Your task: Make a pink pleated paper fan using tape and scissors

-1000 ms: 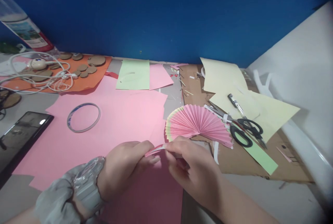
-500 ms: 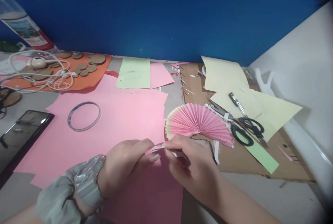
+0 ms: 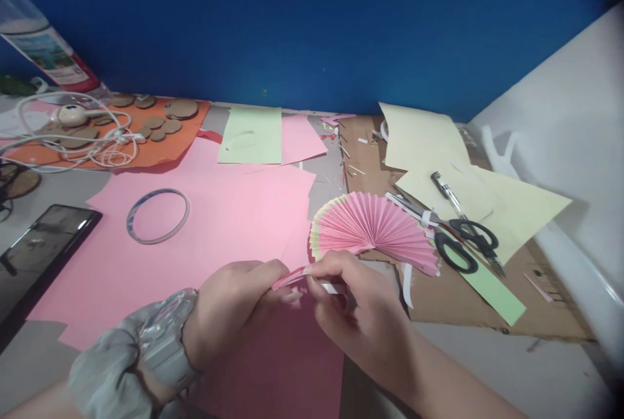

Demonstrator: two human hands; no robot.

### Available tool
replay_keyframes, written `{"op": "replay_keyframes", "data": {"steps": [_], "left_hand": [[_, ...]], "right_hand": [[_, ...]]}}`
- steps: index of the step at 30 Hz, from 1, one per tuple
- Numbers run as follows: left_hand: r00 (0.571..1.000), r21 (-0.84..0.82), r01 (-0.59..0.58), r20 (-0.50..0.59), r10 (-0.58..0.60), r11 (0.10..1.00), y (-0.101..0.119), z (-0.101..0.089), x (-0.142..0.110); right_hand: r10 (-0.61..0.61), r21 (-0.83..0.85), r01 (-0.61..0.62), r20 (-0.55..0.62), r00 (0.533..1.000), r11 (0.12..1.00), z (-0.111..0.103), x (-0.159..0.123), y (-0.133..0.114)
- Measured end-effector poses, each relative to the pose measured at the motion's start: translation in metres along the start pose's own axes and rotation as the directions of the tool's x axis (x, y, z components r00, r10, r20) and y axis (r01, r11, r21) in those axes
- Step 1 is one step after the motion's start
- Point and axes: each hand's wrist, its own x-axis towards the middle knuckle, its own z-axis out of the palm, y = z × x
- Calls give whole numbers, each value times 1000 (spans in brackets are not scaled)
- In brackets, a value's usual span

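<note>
Both hands busy: the left hand [image 3: 238, 299] pinches one end of a small pink strip [image 3: 290, 279], the right hand [image 3: 363, 305] the other, right over the large pink sheet [image 3: 244, 211]'s right edge! A pleated fan [image 3: 373, 224] lies just beyond; a green sheet [image 3: 253, 152] sits near the surface [image 3: 546, 367]'s far edge.

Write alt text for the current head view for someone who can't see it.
A person's left hand and right hand pinch a thin strip over a large pink sheet. A pleated pink fan lies just beyond the right hand, scissors to its right; a slim ring and phone lie at left.
</note>
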Motion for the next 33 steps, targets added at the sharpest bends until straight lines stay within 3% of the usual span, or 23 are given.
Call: {"op": "replay_keyframes", "data": {"steps": [24, 33], "left_hand": [[999, -14, -38, -22, 38, 999, 3, -4, 1], [999, -59, -29, 16, 30, 998, 7, -7, 2]], "right_hand": [[-117, -191, 131, 82, 990, 973, -3, 1, 2], [-112, -228, 132, 98, 989, 965, -2, -1, 4]]}}
